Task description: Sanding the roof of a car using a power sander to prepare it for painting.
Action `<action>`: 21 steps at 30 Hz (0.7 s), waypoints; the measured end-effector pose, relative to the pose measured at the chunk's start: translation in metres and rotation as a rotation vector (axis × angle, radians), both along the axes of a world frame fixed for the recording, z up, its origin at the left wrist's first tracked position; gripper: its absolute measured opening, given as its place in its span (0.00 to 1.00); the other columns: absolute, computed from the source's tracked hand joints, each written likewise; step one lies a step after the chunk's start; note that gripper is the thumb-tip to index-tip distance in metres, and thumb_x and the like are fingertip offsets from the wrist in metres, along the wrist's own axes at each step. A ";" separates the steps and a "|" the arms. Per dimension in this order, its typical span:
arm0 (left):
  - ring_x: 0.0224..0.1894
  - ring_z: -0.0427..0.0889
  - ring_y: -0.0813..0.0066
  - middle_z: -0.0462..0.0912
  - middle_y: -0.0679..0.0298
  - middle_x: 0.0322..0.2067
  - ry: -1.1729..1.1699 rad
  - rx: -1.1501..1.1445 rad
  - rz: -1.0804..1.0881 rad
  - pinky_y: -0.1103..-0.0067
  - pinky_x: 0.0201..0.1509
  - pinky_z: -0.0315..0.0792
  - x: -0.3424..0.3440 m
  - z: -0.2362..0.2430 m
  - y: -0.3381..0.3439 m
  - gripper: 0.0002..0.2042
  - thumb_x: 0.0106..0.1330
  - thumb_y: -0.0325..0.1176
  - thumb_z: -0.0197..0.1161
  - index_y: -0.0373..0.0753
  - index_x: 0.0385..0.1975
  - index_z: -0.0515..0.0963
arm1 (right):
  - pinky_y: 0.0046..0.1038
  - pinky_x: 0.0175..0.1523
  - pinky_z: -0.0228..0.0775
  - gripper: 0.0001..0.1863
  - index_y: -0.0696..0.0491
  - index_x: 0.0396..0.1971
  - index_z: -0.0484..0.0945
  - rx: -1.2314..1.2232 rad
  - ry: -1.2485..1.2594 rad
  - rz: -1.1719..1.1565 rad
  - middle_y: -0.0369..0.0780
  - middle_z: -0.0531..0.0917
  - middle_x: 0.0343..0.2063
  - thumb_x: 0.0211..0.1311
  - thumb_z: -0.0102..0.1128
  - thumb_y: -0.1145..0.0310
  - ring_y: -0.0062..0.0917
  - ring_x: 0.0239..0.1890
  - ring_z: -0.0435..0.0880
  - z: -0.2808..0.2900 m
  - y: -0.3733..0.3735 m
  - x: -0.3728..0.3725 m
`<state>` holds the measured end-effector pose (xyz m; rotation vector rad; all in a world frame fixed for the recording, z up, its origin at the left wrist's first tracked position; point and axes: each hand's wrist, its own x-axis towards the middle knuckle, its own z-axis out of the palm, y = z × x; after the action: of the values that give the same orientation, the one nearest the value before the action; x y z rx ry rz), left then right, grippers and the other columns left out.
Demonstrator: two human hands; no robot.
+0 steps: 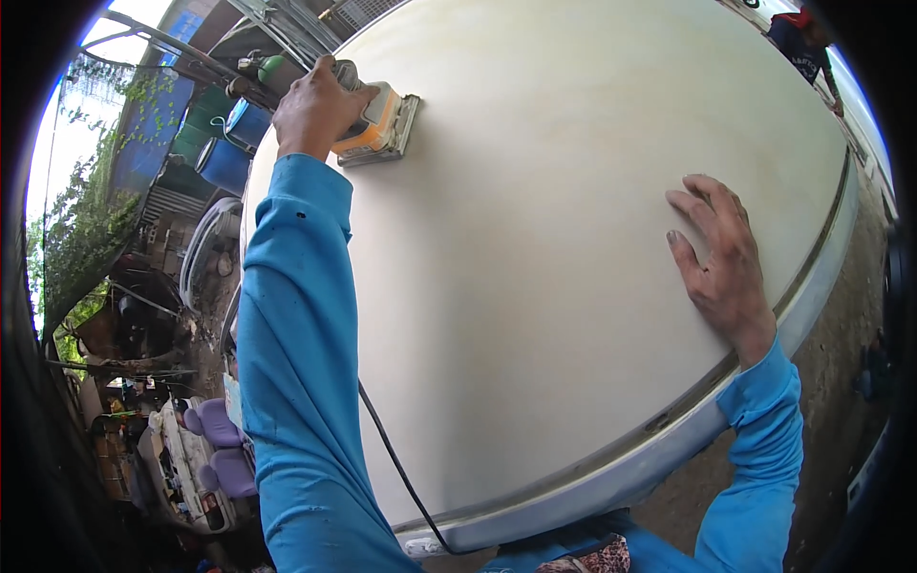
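Observation:
My left hand (317,107) is wrapped over the top of an orange and grey electric sander (374,132) near the far left edge of a large off-white panel (535,277), which looks like a vehicle's roof. The sander's flat square pad sits against the panel. A dark power cord (387,441) trails past my left sleeve and over the near edge. Over the panel's right side is my right hand (721,258), fingers apart and slightly bent, holding nothing. Whether its fingertips touch the surface I cannot tell.
A grooved channel and pale rim (592,470) border the panel's near and right sides. Blue barrels (225,164), purple seats (224,447) and clutter lie down to the left. Another person (804,46) is at the far right.

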<state>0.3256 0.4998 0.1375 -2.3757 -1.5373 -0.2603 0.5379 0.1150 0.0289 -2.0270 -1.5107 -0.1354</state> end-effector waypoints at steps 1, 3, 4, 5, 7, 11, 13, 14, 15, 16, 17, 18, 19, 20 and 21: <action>0.61 0.81 0.54 0.83 0.52 0.57 -0.005 0.008 0.001 0.62 0.63 0.76 0.000 0.000 0.004 0.42 0.56 0.63 0.70 0.48 0.70 0.70 | 0.41 0.67 0.66 0.19 0.57 0.52 0.79 0.001 0.010 -0.001 0.47 0.75 0.56 0.60 0.64 0.73 0.43 0.60 0.74 0.000 0.000 0.001; 0.62 0.81 0.55 0.82 0.52 0.59 0.016 0.011 0.043 0.64 0.64 0.75 -0.003 0.000 0.011 0.42 0.57 0.63 0.69 0.47 0.70 0.69 | 0.41 0.67 0.66 0.19 0.57 0.52 0.79 -0.001 0.010 0.003 0.47 0.75 0.56 0.60 0.64 0.73 0.43 0.60 0.74 -0.001 -0.001 0.004; 0.62 0.81 0.55 0.82 0.52 0.59 0.015 0.003 0.044 0.64 0.64 0.75 -0.005 -0.001 0.012 0.42 0.57 0.63 0.69 0.47 0.70 0.69 | 0.41 0.67 0.66 0.19 0.57 0.52 0.79 0.000 0.012 0.005 0.47 0.75 0.56 0.60 0.64 0.73 0.44 0.60 0.74 -0.002 -0.002 0.006; 0.62 0.81 0.55 0.82 0.53 0.60 0.012 0.012 0.051 0.64 0.65 0.75 -0.008 -0.001 0.013 0.42 0.57 0.63 0.69 0.47 0.70 0.69 | 0.41 0.67 0.66 0.19 0.57 0.52 0.79 0.002 0.012 0.007 0.47 0.75 0.56 0.60 0.64 0.73 0.44 0.60 0.74 -0.003 -0.003 0.009; 0.62 0.81 0.55 0.81 0.53 0.60 0.006 0.024 0.064 0.64 0.65 0.75 -0.013 -0.003 0.012 0.42 0.57 0.63 0.69 0.47 0.70 0.69 | 0.41 0.67 0.66 0.19 0.57 0.52 0.79 0.006 -0.002 0.009 0.47 0.75 0.56 0.60 0.64 0.73 0.44 0.60 0.74 -0.007 -0.005 0.017; 0.63 0.81 0.56 0.82 0.54 0.60 0.014 -0.018 0.112 0.65 0.65 0.74 -0.020 -0.009 0.015 0.45 0.55 0.64 0.68 0.47 0.71 0.67 | 0.41 0.68 0.65 0.19 0.58 0.53 0.79 -0.010 -0.002 0.013 0.47 0.75 0.57 0.60 0.63 0.73 0.44 0.61 0.73 -0.015 -0.006 0.042; 0.60 0.82 0.56 0.83 0.53 0.58 -0.009 -0.021 0.097 0.65 0.64 0.75 -0.022 -0.010 0.020 0.43 0.54 0.62 0.71 0.48 0.70 0.68 | 0.42 0.70 0.63 0.21 0.57 0.55 0.78 -0.042 -0.009 0.038 0.48 0.74 0.62 0.61 0.63 0.73 0.46 0.65 0.71 -0.015 0.006 0.061; 0.60 0.82 0.56 0.83 0.53 0.58 -0.021 -0.026 0.104 0.65 0.64 0.75 -0.023 -0.011 0.021 0.43 0.54 0.62 0.71 0.48 0.70 0.68 | 0.42 0.70 0.63 0.21 0.57 0.55 0.78 -0.041 -0.023 0.042 0.48 0.74 0.62 0.61 0.63 0.73 0.46 0.65 0.71 -0.014 0.014 0.070; 0.59 0.82 0.55 0.83 0.53 0.57 -0.046 -0.046 0.070 0.64 0.63 0.76 -0.029 -0.011 0.021 0.42 0.55 0.59 0.72 0.48 0.69 0.69 | 0.44 0.73 0.59 0.23 0.57 0.58 0.77 -0.087 -0.060 0.093 0.48 0.71 0.65 0.63 0.62 0.70 0.47 0.69 0.68 -0.011 0.024 0.075; 0.59 0.83 0.54 0.83 0.53 0.56 -0.072 -0.062 0.037 0.63 0.63 0.76 -0.035 -0.011 0.020 0.41 0.56 0.57 0.73 0.48 0.69 0.69 | 0.46 0.76 0.55 0.25 0.56 0.61 0.76 -0.193 -0.053 0.103 0.49 0.69 0.68 0.64 0.62 0.68 0.48 0.72 0.64 -0.010 0.037 0.077; 0.59 0.83 0.54 0.83 0.53 0.56 -0.090 -0.055 0.042 0.63 0.63 0.76 -0.049 -0.008 0.013 0.41 0.56 0.57 0.73 0.48 0.69 0.69 | 0.46 0.76 0.55 0.25 0.56 0.61 0.76 -0.124 -0.117 0.148 0.49 0.69 0.68 0.64 0.62 0.68 0.48 0.72 0.64 -0.006 0.045 0.068; 0.59 0.82 0.53 0.83 0.53 0.56 -0.110 -0.075 0.023 0.63 0.62 0.76 -0.056 -0.009 0.011 0.40 0.55 0.54 0.74 0.48 0.69 0.69 | 0.48 0.77 0.50 0.27 0.55 0.64 0.74 -0.186 -0.134 0.246 0.49 0.66 0.70 0.65 0.61 0.65 0.49 0.74 0.60 -0.005 0.062 0.063; 0.59 0.82 0.53 0.82 0.53 0.56 -0.130 -0.097 0.002 0.62 0.62 0.76 -0.067 -0.007 0.004 0.40 0.55 0.51 0.76 0.49 0.68 0.70 | 0.50 0.79 0.45 0.30 0.55 0.67 0.72 -0.252 -0.149 0.340 0.49 0.64 0.72 0.66 0.61 0.62 0.50 0.76 0.56 -0.001 0.076 0.051; 0.59 0.82 0.53 0.82 0.53 0.56 -0.151 -0.120 -0.028 0.62 0.61 0.76 -0.079 -0.007 -0.006 0.39 0.54 0.48 0.77 0.49 0.68 0.70 | 0.52 0.80 0.41 0.33 0.54 0.69 0.69 -0.252 -0.156 0.414 0.48 0.62 0.73 0.68 0.59 0.56 0.50 0.78 0.53 0.001 0.091 0.035; 0.58 0.82 0.54 0.82 0.54 0.54 -0.167 -0.121 -0.042 0.62 0.61 0.77 -0.095 -0.007 -0.020 0.38 0.54 0.47 0.78 0.51 0.67 0.72 | 0.52 0.80 0.41 0.33 0.53 0.70 0.68 -0.266 -0.212 0.467 0.48 0.62 0.73 0.69 0.58 0.54 0.49 0.78 0.52 0.002 0.105 0.016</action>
<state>0.2305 0.4798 0.1306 -2.5385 -1.6194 -0.3943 0.5540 0.2204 0.0310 -1.8348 -2.1945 0.0427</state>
